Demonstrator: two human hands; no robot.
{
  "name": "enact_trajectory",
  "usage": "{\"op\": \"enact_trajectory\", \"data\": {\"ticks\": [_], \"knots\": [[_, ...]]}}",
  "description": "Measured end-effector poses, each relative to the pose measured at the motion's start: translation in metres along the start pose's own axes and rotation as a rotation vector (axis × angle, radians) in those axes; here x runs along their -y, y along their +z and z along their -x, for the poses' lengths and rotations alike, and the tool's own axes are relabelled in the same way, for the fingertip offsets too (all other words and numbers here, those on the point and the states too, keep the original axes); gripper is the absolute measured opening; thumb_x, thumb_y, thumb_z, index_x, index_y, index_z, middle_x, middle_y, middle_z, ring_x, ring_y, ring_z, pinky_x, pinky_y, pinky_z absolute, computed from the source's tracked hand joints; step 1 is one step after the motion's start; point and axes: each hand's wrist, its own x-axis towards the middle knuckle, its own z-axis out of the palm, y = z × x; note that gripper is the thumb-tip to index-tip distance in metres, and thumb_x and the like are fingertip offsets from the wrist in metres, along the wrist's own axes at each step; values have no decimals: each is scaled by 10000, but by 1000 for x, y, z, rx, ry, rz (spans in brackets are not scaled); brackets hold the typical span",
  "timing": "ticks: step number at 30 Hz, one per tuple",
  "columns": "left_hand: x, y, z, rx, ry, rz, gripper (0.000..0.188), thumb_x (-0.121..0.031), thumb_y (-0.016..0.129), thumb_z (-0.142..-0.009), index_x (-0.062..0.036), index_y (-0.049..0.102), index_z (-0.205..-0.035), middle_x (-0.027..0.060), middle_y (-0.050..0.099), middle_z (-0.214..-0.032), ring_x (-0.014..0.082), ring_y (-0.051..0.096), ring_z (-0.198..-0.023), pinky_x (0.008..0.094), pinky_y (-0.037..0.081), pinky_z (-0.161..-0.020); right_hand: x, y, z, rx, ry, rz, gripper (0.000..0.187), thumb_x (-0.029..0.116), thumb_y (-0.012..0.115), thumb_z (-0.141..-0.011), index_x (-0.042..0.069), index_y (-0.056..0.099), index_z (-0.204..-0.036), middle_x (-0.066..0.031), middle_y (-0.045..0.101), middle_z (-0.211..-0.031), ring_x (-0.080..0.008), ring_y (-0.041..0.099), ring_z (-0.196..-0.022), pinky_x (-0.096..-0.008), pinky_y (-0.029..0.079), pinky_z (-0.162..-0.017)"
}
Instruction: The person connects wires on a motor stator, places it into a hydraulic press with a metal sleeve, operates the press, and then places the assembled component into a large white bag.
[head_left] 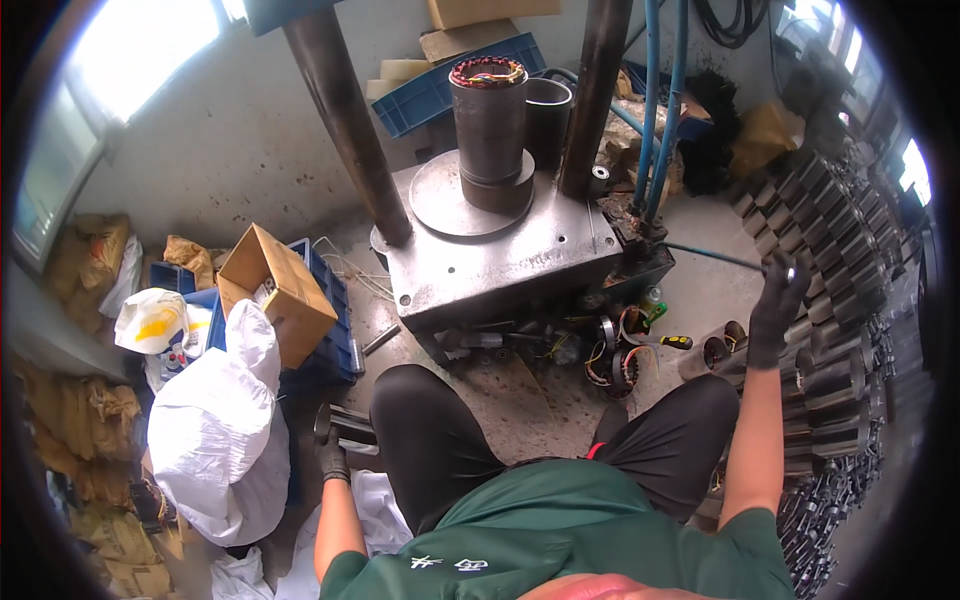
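My right hand, in a dark glove, is closed round the far end of a thin lever that runs out from the right side of the press. Low at the left, my gloved left hand grips a smooth metal cylinder beside my knee; its lower part is hidden. On the press bed stands an upright grey motor housing, with a wound stator's red-laced coils showing at its top. Under it lies a round steel plate.
Two thick press columns flank the housing. Many metal tubes are stacked at the right. A cardboard box and a white sack stand left. Wound stators and a yellow-black screwdriver lie below the press.
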Motion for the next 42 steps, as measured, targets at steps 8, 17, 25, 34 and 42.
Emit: {"op": "enact_trajectory", "data": {"ticks": [8, 17, 25, 34, 42], "knots": [[-218, -29, 63, 114, 337, 564, 372, -342, 805, -917, -22, 659, -1038, 38, 655, -916, 163, 604, -816, 338, 536, -752, -56, 67, -122, -250, -16, -37, 605, 173, 686, -918, -4, 410, -1427, -148, 645, -1125, -193, 660, -915, -314, 572, -776], [-497, 70, 127, 429, 883, 699, 278, -247, 669, -1024, -1, 626, -1145, 79, 651, -1096, 195, 668, -1038, 368, 587, -936, -27, 92, -106, -245, -94, 94, 673, 202, 709, -898, 15, 408, -1471, -147, 649, -1171, -217, 644, -950, -361, 543, -884], [-633, 193, 154, 465, 1078, 639, 145, -21, 810, -862, -6, 694, -949, 20, 698, -947, 106, 613, -865, 264, 514, -803, -4, 93, -102, -220, 29, -100, 698, 171, 696, -900, 23, 364, -1495, -166, 614, -1202, -199, 651, -916, -368, 564, -870], [-721, 243, 158, 366, 1473, 367, 301, -286, 848, -855, -19, 725, -921, 23, 671, -865, 106, 576, -789, 286, 471, -729, 5, 87, -99, -175, 169, -120, 561, 269, 650, -942, 41, 468, -1422, -199, 635, -1231, -281, 658, -1070, -396, 534, -941], [-782, 263, 132, 189, 1212, -210, 532, -538, 857, -779, -14, 769, -782, 64, 737, -723, 157, 675, -707, 313, 513, -727, 13, 33, -124, -81, 108, 233, 305, 283, 636, -975, 63, 707, -1173, -146, 748, -1045, -265, 718, -929, -393, 572, -880]]}}
